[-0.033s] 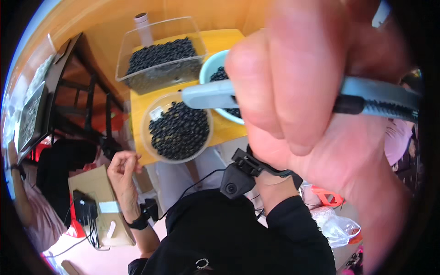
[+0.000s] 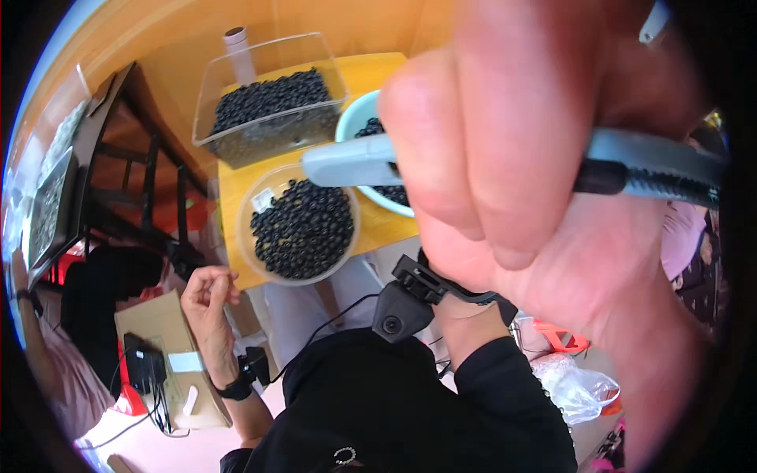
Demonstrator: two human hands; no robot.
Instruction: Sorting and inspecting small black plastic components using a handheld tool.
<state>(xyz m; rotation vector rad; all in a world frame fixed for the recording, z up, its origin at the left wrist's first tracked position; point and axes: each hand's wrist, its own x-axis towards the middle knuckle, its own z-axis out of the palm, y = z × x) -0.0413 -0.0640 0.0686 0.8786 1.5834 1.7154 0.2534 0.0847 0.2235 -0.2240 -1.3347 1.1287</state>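
My left hand [image 2: 208, 299] hangs left of the round clear tub [image 2: 246, 251], fingers loosely curled, nothing visible in them. Small round dark pieces [image 2: 303, 236], like beans or beads, lie in that tub along with a white label. My right forearm [image 2: 471, 315], with a black wrist camera [image 2: 400, 306], rises to the right of the tub; my right hand is hidden. Very close in front, another person's large blurred hand [image 2: 505, 158] is closed around a grey-blue box cutter [image 2: 351, 162]. Its black slider and toothed track show to the right of that hand.
Behind the tub on the yellow table [image 2: 371, 67] stand a clear rectangular bin [image 2: 272, 134] of dark pieces, a light-blue bowl [image 2: 344, 122] and a pale bottle [image 2: 240, 55]. A cardboard box [image 2: 177, 303] lies left, a plastic bag [image 2: 579, 390] right. Another person sits left.
The table and its containers sit slightly farther left in the picture. The large hand and box cutter barely shift; my left hand keeps its curled shape.
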